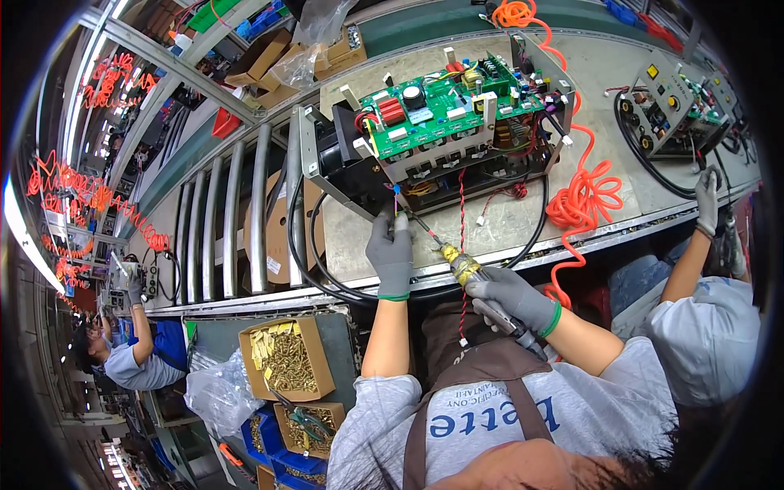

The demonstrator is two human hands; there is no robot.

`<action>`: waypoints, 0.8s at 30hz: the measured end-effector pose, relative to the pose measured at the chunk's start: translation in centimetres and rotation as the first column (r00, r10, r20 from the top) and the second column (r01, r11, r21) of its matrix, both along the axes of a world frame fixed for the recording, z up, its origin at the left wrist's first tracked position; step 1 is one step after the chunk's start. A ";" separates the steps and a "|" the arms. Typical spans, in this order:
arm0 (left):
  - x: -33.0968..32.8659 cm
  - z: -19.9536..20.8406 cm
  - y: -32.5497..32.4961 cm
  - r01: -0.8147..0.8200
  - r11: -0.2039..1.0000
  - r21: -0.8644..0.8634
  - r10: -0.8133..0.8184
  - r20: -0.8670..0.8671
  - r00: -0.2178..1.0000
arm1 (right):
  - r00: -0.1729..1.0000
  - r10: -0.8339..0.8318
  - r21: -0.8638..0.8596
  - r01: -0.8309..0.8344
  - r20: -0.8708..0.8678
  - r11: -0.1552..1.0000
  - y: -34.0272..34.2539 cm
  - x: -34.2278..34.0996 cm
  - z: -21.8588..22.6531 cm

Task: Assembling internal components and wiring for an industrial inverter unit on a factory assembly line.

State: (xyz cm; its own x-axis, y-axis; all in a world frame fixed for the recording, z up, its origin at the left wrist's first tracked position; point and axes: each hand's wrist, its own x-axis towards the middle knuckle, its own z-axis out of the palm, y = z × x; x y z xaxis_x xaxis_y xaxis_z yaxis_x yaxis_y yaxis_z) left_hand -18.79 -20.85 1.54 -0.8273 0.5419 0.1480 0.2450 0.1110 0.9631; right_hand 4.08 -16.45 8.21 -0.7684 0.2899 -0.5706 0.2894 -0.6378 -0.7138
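My left hand (389,255), in a grey glove, is closed at the lower front edge of an open electronic unit (351,175). What its fingers pinch is hidden; a thin wire with a blue end (397,190) shows just above them. My right hand (516,296), also gloved, is wrapped round a power screwdriver (464,265) with yellow tape near its nose. The screwdriver's long bit slants up and left, its tip close to my left fingertips. A green circuit board (445,114) with many components lies on top of the unit. A twisted red wire (463,220) hangs down in front.
A coiled orange air hose (584,200) lies right of the unit. Black cable (314,273) loops along the bench edge. Metal rollers (260,208) are at left, with boxes of screws (286,359) and pliers (304,420) below. At right, a co-worker's gloved hand (707,200) is beside another unit (665,106).
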 end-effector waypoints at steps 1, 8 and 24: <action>0.2 0.5 0.2 0.023 1.000 0.001 -0.023 -0.004 1.000 | 1.000 -0.019 -0.010 0.019 -0.007 1.000 -0.1 0.0 -0.3; -1.5 1.2 0.2 0.211 0.962 -0.170 -0.204 0.058 0.977 | 0.998 -0.058 -0.052 0.057 -0.013 0.997 -1.6 -0.7 -0.7; -1.6 2.5 3.0 -0.128 0.908 -0.400 -0.092 -0.487 0.869 | 0.968 -0.242 -0.399 0.197 -0.063 0.895 -5.8 -3.4 -1.7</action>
